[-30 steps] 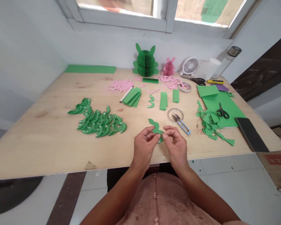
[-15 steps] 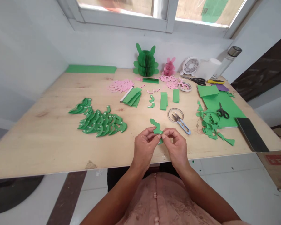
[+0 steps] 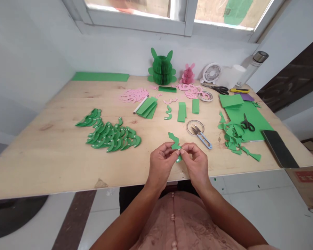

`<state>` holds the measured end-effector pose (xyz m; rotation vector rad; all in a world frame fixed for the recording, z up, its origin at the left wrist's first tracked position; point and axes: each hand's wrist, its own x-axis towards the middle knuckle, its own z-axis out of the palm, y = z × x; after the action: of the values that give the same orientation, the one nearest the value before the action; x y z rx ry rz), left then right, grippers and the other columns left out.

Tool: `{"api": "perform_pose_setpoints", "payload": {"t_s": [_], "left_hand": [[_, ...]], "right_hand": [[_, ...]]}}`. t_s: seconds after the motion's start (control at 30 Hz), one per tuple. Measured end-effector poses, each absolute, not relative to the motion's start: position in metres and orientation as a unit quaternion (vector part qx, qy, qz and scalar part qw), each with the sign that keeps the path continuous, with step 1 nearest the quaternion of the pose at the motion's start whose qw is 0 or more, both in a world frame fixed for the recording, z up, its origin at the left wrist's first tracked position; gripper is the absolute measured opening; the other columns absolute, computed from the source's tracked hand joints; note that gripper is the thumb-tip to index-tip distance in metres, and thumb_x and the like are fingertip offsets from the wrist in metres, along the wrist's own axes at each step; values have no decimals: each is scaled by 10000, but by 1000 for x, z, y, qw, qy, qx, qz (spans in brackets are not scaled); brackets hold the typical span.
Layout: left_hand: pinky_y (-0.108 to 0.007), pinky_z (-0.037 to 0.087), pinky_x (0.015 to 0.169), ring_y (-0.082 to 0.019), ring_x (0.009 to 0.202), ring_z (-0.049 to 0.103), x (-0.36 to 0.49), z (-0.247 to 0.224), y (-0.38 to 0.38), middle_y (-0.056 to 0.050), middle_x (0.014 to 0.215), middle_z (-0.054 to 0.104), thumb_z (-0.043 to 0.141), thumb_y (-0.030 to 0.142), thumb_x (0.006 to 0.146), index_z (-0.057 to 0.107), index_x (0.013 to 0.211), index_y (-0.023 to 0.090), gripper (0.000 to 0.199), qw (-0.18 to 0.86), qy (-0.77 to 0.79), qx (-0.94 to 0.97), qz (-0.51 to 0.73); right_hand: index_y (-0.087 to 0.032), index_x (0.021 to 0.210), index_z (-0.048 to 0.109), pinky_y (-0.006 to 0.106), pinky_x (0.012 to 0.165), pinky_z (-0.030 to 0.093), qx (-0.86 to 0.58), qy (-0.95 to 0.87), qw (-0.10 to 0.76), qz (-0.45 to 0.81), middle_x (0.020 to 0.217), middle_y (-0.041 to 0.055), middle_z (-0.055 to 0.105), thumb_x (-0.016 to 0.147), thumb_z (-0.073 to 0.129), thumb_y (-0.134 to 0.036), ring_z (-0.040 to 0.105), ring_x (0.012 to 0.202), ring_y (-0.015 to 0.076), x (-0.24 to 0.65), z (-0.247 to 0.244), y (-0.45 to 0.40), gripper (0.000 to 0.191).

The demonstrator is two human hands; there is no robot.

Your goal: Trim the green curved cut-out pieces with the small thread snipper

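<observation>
A wavy green paper strip (image 3: 175, 141) with small white patches is pinched between my two hands near the table's front edge. My left hand (image 3: 161, 163) has its thumb and fingers closed on the strip's middle. Touching it from the right, my right hand (image 3: 195, 163) pinches the same strip, and the fingertips of both hands meet. The strip's upper part sticks up beyond the fingers, and its lower end shows below them. Just behind my right hand, blue-handled thread snips (image 3: 202, 138) lie across a clear tape roll (image 3: 190, 127).
Curved green pieces (image 3: 112, 137) are heaped at left. Folded green papers (image 3: 147, 107), pink cutouts (image 3: 134, 94), a green paper figure (image 3: 162, 71) and a pink one (image 3: 188, 75) are farther back. Green scraps (image 3: 234, 137), small scissors (image 3: 247, 124) and a phone (image 3: 280, 148) lie right.
My hands have barely moved. The lower end of the green strip has shifted slightly, and more of it with a white patch shows below my fingertips.
</observation>
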<state>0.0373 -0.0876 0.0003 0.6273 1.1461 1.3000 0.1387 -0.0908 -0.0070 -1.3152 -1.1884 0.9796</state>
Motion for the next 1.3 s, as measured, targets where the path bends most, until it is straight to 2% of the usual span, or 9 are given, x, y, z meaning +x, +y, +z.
{"api": "perform_pose_setpoints", "payload": {"t_s": [0.43, 0.97, 1.3], "left_hand": [[-245, 500, 692, -136, 695, 633, 37, 0, -89, -15, 745, 693, 706, 169, 601, 641, 850, 147, 258, 579, 507, 311, 557], [-235, 497, 685, -132, 695, 629, 36, 0, -91, -15, 741, 690, 702, 179, 616, 634, 849, 147, 245, 576, 505, 330, 552], [-247, 503, 717, -133, 719, 638, 37, 3, -91, -15, 761, 697, 702, 168, 621, 625, 861, 155, 252, 577, 498, 314, 566]], "right_hand": [[-185, 722, 577, 288, 702, 440, -556, -496, 532, 402, 729, 3, 575, 743, 579, -188, 539, 726, 150, 138, -6, -90, 22], [-182, 726, 574, 280, 668, 453, -553, -481, 538, 417, 726, 6, 584, 741, 598, -228, 537, 689, 140, 138, -6, -91, 54], [-184, 780, 592, 292, 705, 458, -544, -497, 531, 419, 775, 22, 602, 775, 569, -243, 552, 726, 147, 142, -5, -93, 64]]}}
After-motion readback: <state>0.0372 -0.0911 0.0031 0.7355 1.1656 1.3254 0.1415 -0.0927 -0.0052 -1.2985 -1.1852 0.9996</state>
